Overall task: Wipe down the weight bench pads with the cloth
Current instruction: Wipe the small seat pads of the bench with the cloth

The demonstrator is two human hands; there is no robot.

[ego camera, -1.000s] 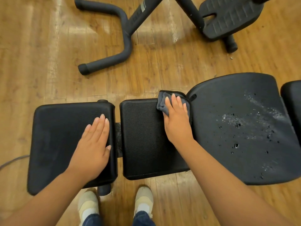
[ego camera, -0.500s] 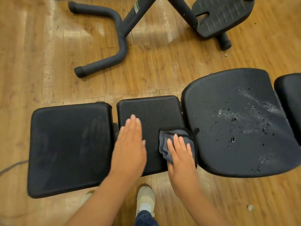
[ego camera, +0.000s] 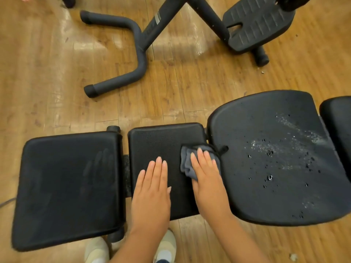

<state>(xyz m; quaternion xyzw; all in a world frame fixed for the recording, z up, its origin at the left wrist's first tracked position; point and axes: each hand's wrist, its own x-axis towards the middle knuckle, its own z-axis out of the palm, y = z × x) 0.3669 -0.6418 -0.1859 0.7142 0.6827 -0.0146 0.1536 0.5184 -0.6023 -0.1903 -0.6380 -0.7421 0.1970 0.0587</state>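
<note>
Shifted up the middle pad [ego camera: 161,147]: cloth [ego camera: 187,164], pressed flat under right hand [ego camera: 207,179]. Left hand [ego camera: 152,192] laid flat, released. Four pads counted, two shoes.

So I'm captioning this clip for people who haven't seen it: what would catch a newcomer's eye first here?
Probably the two bare hands pressed flat on the small middle pad: the right hand pushes a grey cloth along that pad's right edge, and the left hand rests beside it. Next, the big pad on the right, speckled with droplets and pale streaks, and a faint handprint on the left pad.
</note>
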